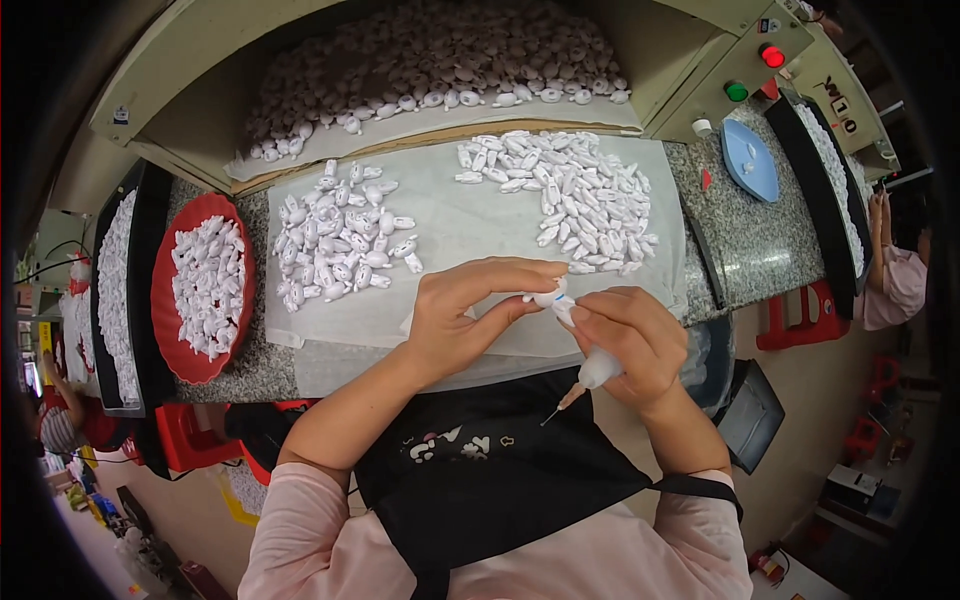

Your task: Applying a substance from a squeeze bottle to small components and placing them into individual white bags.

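Between my two hands, over the front part of the paper sheet, is a small white figure (548,297) with a blue mark on it. The fingertips of my left hand (465,308) pinch its rounded upper part. My right hand (637,338) grips the lower end with thumb and fingers. Tucked in that same right hand is a white needle-tip squeeze bottle (600,368), its thin needle slanting down to the left over my black apron (490,470). Whether the figure is one piece or two parts pressed together, I cannot tell.
White paper (470,225) bears a pile of white figures (345,235) at left and slim white pieces (590,200) at right. Behind, a machine opening holds many rounded white pieces (450,98). A red dish (160,290), black trays (160,200) and a blue dish (750,160) flank it.
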{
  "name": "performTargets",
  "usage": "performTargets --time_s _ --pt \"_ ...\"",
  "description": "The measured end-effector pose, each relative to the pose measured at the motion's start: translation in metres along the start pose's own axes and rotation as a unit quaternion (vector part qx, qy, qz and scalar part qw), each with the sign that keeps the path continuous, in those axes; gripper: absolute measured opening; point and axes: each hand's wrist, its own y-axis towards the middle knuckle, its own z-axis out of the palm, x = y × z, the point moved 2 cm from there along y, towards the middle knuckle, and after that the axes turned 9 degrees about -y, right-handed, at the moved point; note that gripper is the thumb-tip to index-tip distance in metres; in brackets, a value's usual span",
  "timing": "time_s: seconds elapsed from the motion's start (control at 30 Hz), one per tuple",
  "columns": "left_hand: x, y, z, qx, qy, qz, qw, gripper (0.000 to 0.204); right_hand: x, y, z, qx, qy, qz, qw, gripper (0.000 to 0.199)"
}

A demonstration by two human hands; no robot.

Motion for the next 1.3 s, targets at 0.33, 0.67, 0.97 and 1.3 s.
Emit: performTargets --time_s 0.33,0.67,0.97,1.3 --pt "0.018 0.051 0.067 0.084 0.073 -0.057 0.992 0.021 -0.056 -0.033 -0.052 0.002 0.119 0.312 0.943 0.014" --pt "0.058 0.099 0.149 0.135 0.025 -0.019 0.99 0.02 -0.109 -0.072 -0.111 -0.024 0.08 0.348 0.934 0.013" --pt "0.059 0.102 0.155 0.162 0.073 0.015 0.984 0.021 -0.12 -0.077 -0.115 -0.032 0.071 0.331 0.94 0.013" --pt "0.043 0.057 0.121 0.152 0.076 -0.066 0.983 0.019 -0.083 -0.091 -0.081 0.002 0.131 0.355 0.926 0.015"
